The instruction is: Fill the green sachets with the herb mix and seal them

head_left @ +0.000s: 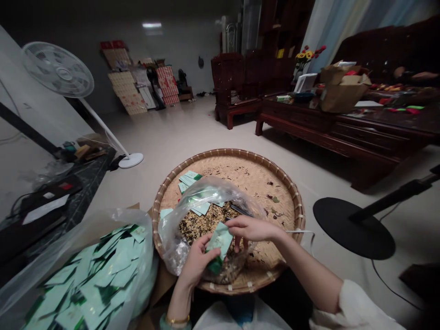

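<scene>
A small pale-green packet (220,239) with a darker green end is between my two hands. My left hand (200,256) grips its lower left side, thumb across the front. My right hand (248,229) is closed at the packet's upper right edge, some of its fingers hidden behind the palm. Just beneath both hands lies an open clear plastic bag (172,229) holding a loose dry tan-and-dark mix (201,223). Several more green packets (201,209) rest on the mix. A dark, slim object (240,210) pokes out beside my right hand; its kind is unclear.
The bag sits in a round woven bamboo tray (282,183) with scattered dark bits. At lower left, a big plastic bag (140,266) is full of green packets (99,270). A white fan (130,160), a black stand base (354,227) and a wooden table (309,117) stand around.
</scene>
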Motion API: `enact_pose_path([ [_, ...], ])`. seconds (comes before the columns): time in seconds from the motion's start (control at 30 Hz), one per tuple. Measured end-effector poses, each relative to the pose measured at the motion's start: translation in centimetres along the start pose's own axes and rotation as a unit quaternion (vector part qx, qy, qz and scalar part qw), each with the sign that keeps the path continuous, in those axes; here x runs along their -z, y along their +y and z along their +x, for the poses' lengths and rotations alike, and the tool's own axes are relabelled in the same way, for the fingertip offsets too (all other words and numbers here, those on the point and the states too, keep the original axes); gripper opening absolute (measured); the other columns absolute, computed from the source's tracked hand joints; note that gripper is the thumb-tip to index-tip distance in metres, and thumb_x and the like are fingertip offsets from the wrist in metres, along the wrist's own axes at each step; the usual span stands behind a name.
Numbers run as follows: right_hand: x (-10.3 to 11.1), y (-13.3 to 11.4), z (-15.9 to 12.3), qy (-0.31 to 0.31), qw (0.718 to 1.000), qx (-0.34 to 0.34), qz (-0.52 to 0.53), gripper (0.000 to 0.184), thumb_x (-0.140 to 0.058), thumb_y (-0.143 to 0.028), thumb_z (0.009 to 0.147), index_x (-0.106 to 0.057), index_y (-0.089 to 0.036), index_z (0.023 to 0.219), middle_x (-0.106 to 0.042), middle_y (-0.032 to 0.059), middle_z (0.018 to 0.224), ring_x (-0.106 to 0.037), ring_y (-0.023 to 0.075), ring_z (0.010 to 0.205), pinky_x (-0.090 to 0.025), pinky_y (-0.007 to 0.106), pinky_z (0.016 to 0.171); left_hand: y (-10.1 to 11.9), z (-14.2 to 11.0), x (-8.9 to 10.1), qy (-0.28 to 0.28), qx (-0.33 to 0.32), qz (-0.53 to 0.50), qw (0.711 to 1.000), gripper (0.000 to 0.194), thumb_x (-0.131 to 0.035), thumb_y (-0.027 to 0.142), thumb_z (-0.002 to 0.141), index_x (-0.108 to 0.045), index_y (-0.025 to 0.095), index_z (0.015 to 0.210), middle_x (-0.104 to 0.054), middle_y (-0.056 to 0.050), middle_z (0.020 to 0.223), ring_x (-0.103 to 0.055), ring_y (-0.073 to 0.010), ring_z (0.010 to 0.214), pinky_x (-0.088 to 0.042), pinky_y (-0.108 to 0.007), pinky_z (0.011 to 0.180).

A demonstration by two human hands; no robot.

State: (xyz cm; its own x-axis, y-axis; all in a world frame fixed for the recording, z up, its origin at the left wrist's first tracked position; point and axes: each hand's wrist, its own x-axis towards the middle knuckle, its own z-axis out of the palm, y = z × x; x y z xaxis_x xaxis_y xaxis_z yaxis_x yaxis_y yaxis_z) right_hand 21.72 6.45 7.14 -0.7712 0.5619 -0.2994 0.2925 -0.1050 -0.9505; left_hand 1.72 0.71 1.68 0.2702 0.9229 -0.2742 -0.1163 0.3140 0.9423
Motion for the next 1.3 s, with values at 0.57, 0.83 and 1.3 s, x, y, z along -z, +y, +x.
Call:
enact_pose_path([
  [0.57,0.8,-1.4,0.5,-0.028,0.978,0.067,-0.193,0.024,-0.046,-0.005,0.068,-0.068,-0.012,0.074,-0.049,-0.0065,0.054,-0.04,0.005,0.048,-0.03,0.014,0.044,1.0,-0.9,0.9,0.046,-0.075,0.215,0.973,0.038,-0.072,0.011,0.055,-0.074,0.016,0.093,-0.073,-0.003,0.086,-0.062,-0.0217,0.081,-0.046,-0.03,0.078],
  [0.83,-1.0,0.0,2.5,-0.013,0.98,0.068,-0.187,0.008,-0.062,-0.017,0.066,-0.068,-0.011,0.066,-0.05,-0.0062,0.053,-0.042,0.0084,0.053,-0.035,0.018,0.05,1.3,-1.3,1.0,-0.014,-0.093,0.212,0.973,0.048,-0.068,0.007,0.058,-0.071,0.017,0.105,-0.073,-0.003,0.098,-0.062,-0.0237,0.093,-0.045,-0.031,0.086],
  [1.3,-1.2,-2.1,1.5,0.177,0.951,0.166,-0.191,0.008,-0.063,-0.016,0.072,-0.071,-0.015,0.075,-0.069,0.0044,0.08,-0.061,0.0159,0.076,-0.046,0.025,0.067,0.1,-0.6,1.4,0.043,-0.084,0.174,0.98,0.038,-0.067,0.007,0.056,-0.07,0.014,0.093,-0.071,-0.003,0.088,-0.061,-0.0196,0.082,-0.046,-0.028,0.077],
])
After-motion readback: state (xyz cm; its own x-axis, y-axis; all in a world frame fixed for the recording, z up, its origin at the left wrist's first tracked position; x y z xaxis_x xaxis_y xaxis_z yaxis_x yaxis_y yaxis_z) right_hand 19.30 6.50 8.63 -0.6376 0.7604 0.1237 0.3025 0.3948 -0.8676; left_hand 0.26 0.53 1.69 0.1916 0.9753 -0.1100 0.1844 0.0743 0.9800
